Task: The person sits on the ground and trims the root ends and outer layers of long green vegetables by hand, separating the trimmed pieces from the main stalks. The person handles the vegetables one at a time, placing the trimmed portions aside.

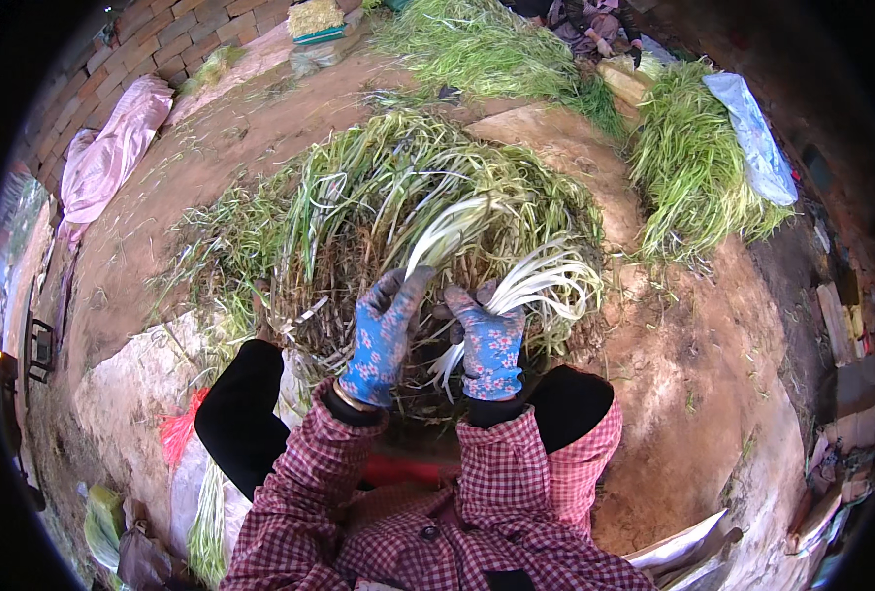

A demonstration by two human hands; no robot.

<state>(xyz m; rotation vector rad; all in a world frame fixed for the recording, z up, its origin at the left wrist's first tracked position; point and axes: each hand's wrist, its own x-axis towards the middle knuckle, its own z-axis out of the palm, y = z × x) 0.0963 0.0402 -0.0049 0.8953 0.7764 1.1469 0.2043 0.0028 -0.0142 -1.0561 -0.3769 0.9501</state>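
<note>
My left hand, in a blue flowered glove with dirty fingers, pinches the white stems of some leafy stalks, whose pale leaves reach up and right. Close to its right, my right hand, gloved alike, grips a bunch of white stalks that fan out to the right; their lower ends show under the hand. Both hands are over the near side of a large heap of long green plants with brown, soil-covered roots, which looks like garlic greens or chives. The undersides of the fingers are hidden.
More green leaves are heaped at the top and upper right, beside a blue plastic sheet. A person works there. Pink cloth lies left. Red strings and a green bundle lie near my left knee.
</note>
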